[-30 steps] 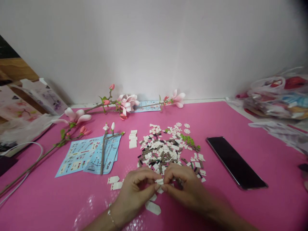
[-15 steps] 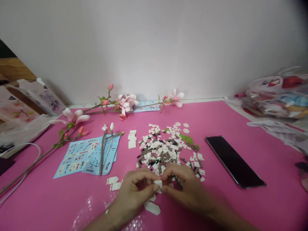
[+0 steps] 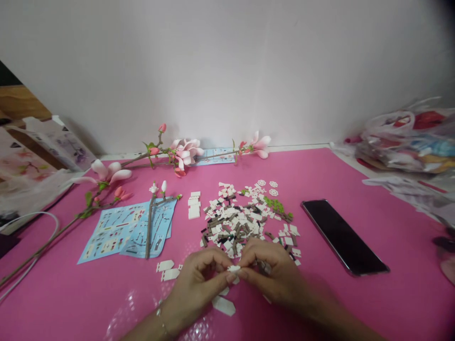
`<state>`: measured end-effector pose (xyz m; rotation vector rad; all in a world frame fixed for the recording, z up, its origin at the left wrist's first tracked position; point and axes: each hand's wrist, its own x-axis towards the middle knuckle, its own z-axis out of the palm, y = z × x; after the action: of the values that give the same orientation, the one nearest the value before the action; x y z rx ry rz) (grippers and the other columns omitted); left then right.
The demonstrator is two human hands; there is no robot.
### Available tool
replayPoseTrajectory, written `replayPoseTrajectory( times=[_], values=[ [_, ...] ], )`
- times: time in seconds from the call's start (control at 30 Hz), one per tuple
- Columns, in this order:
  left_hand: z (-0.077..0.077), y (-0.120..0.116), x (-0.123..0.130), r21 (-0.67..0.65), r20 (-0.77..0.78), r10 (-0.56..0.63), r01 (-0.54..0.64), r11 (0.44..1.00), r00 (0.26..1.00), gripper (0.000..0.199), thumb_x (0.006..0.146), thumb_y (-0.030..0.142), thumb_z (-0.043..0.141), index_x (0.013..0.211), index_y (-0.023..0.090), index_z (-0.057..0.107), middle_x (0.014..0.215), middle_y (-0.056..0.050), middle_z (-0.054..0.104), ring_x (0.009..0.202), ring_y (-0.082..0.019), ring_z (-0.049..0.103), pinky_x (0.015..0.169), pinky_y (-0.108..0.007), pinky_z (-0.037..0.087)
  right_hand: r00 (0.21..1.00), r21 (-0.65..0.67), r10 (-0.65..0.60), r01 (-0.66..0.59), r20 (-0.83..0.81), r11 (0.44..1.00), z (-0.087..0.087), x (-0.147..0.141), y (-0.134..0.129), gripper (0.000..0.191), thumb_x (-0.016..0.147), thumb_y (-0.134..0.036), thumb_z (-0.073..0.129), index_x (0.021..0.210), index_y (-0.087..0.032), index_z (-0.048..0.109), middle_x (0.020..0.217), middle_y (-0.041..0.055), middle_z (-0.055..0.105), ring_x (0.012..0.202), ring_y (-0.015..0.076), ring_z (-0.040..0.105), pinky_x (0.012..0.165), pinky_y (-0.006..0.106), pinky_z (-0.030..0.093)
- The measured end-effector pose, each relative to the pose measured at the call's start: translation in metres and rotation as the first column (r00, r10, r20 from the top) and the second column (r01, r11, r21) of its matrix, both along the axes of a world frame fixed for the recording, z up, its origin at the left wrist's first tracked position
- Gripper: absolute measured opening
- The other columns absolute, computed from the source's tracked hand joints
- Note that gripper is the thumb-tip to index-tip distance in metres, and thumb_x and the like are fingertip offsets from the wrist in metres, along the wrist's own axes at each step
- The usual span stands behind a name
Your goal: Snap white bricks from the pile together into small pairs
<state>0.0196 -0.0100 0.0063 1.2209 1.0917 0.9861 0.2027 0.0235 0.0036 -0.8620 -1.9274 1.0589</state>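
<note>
Between the fingertips of my left hand (image 3: 202,279) and my right hand (image 3: 272,270) is a small white building-block piece (image 3: 233,269). Both hands are closed in a pinch on it, just in front of a loose heap of white, brown, black and green building blocks (image 3: 241,220). Below the fingers lies a white pointed piece (image 3: 223,306) on the pink mat. Left of my left hand, two similar white pointed pieces (image 3: 169,274) lie close together. My fingers partly cover the held piece.
A phone (image 3: 344,237) lies to the right. On the left, a short brown branch model (image 3: 149,232) rests on blue instruction sheets (image 3: 106,232). Artificial magnolia branches (image 3: 186,151) lie along the back by the wall. Plastic bags (image 3: 408,137) are piled at the far right.
The white piece has been turned between my fingertips and now shows a narrower side. Both hands stay in nearly the same place, and the whole view has shifted slightly.
</note>
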Motion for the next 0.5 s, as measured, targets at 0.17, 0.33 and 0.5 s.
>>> replayPoseTrajectory(
  times=[0.17,0.33,0.5],
  values=[
    [0.0002,-0.0007,-0.0012,0.021,-0.056,-0.024,0.025,0.999,0.998,0.014,0.078,0.025,0.066,0.071,0.014,0.063,0.070,-0.005,0.064,0.065,-0.015,0.060,0.058,-0.026,0.044,1.000,0.036,0.010,-0.010,0.018,0.999,0.0006,0.0000,-0.0001,0.018,0.083,-0.030,0.063,0.070,-0.017,0.067,0.064,0.0003,0.061,0.062,0.0115,0.055,0.058,0.024,0.042],
    [0.0034,0.0009,-0.0010,0.003,-0.050,0.014,-0.014,1.000,0.999,0.016,0.077,0.027,0.066,0.069,0.014,0.062,0.067,-0.004,0.063,0.061,-0.014,0.059,0.055,-0.025,0.045,1.000,0.010,-0.002,0.002,0.025,1.000,0.0007,-0.0005,-0.0006,0.010,0.082,-0.026,0.063,0.081,-0.018,0.067,0.069,-0.0005,0.061,0.064,0.0113,0.057,0.058,0.023,0.043],
    [0.0003,0.0009,-0.0011,-0.070,0.009,0.025,-0.024,0.997,1.000,0.016,0.076,0.029,0.069,0.073,0.014,0.063,0.066,-0.004,0.066,0.058,-0.014,0.061,0.053,-0.024,0.047,0.999,0.063,-0.006,0.004,0.031,0.998,0.0015,-0.0005,0.0001,0.014,0.083,-0.026,0.062,0.072,-0.018,0.065,0.067,0.0000,0.062,0.065,0.0118,0.057,0.060,0.023,0.043]
  ],
)
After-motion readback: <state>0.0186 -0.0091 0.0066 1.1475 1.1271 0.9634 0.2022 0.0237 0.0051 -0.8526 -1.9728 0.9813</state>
